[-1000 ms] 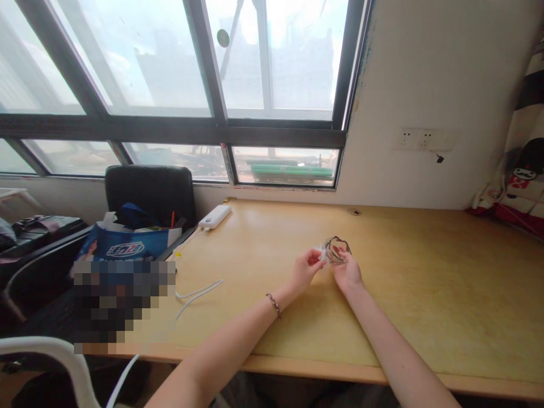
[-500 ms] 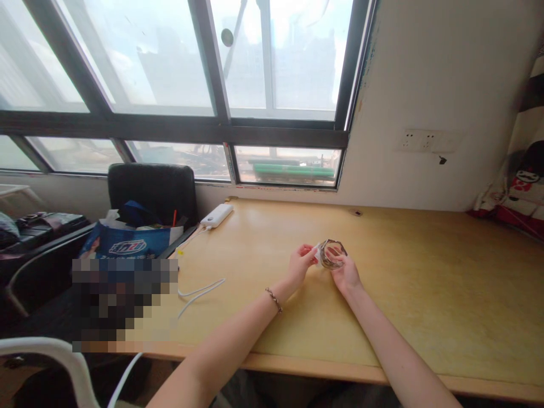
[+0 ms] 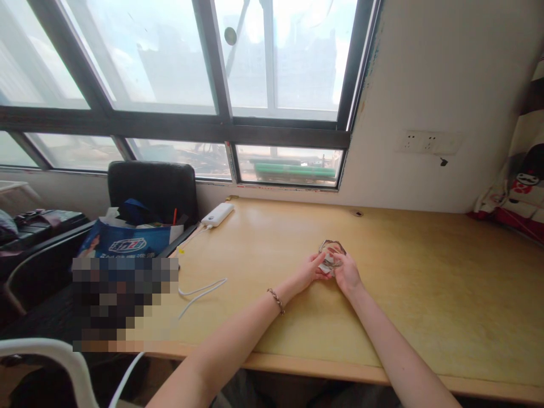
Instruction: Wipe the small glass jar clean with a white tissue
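Observation:
A small, clear glass dish [image 3: 339,245] with an angular rim, perhaps an ashtray, is held tilted above the desk. My right hand [image 3: 348,276] grips its right side, fingers closed round the edge. From the left, my left hand [image 3: 309,271] pinches a white tissue [image 3: 326,270] and presses it against the dish's near side. The fingertips of both hands almost meet there, partly hiding the tissue and the glass. A bracelet [image 3: 276,301] circles my left wrist.
The wooden desk [image 3: 425,294] spreads beneath my arms. On its left lie a white power bank [image 3: 218,215] and a white cable [image 3: 203,290]. A black chair [image 3: 152,187] holding a blue bag [image 3: 127,241] stands farther left. Sockets [image 3: 420,141] are on the wall.
My left hand has moved right with the tissue, from beside the dish onto its near side. The right hand keeps its grip in nearly the same place.

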Motion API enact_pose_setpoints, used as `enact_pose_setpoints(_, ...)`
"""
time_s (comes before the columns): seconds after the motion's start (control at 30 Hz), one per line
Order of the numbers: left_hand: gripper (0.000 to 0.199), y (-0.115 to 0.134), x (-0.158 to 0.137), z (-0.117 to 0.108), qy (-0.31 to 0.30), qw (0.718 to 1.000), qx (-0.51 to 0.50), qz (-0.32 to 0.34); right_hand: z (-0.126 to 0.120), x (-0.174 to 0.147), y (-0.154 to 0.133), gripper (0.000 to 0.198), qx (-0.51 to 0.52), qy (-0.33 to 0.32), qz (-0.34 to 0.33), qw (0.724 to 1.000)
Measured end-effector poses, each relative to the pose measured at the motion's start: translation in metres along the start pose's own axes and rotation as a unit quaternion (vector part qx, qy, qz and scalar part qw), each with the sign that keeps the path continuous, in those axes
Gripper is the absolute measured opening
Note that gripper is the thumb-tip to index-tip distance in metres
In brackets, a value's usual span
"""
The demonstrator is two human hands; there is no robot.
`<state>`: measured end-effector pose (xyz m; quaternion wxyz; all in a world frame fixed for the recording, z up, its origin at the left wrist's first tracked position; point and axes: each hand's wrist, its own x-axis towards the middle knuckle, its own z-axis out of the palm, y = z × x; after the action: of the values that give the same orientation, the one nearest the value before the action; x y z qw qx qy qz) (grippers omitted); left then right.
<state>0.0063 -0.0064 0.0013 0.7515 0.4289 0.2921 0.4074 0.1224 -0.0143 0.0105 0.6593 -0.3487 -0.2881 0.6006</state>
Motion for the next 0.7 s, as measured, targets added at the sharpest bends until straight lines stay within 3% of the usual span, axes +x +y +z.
enact_pose_setpoints(0.1, 0.042, 0.003, -0.002, 0.0, 0.016, 1.0, 0.01, 0.0, 0.001, 0.001, 0.0, 0.031, -0.101, -0.01, -0.024, 0.995)
enact_pose_setpoints(0.17, 0.04, 0.004, -0.002, -0.001, 0.038, 0.999, 0.014, 0.006, -0.001, 0.003, 0.0, 0.034, -0.215, 0.007, -0.059, 0.975)
enact_pose_setpoints(0.23, 0.04, 0.003, -0.002, -0.002, 0.061, 0.998, 0.018, 0.016, -0.001, 0.001, -0.003, 0.039, -0.35, 0.052, -0.143, 0.924)
enact_pose_setpoints(0.33, 0.04, 0.001, -0.002, -0.002, 0.085, 0.995, 0.029, 0.041, 0.002, -0.009, -0.01, 0.041, -0.498, 0.085, -0.29, 0.813)
enact_pose_setpoints(0.4, 0.038, 0.001, -0.002, -0.003, 0.1, 0.992, 0.039, 0.065, 0.006, -0.019, -0.014, 0.032, -0.554, 0.039, -0.328, 0.764)
enact_pose_setpoints(0.47, 0.037, 0.001, -0.002, -0.004, 0.123, 0.987, 0.051, 0.09, 0.01, -0.026, -0.015, 0.023, -0.594, -0.017, -0.329, 0.734)
enact_pose_setpoints(0.6, 0.036, 0.004, -0.002, -0.005, 0.145, 0.982, 0.059, 0.109, 0.012, -0.028, -0.012, 0.018, -0.62, -0.098, -0.309, 0.715)
enact_pose_setpoints(0.7, 0.034, 0.007, -0.003, -0.003, 0.133, 0.982, 0.06, 0.121, 0.011, -0.025, -0.01, 0.017, -0.612, -0.095, -0.309, 0.722)
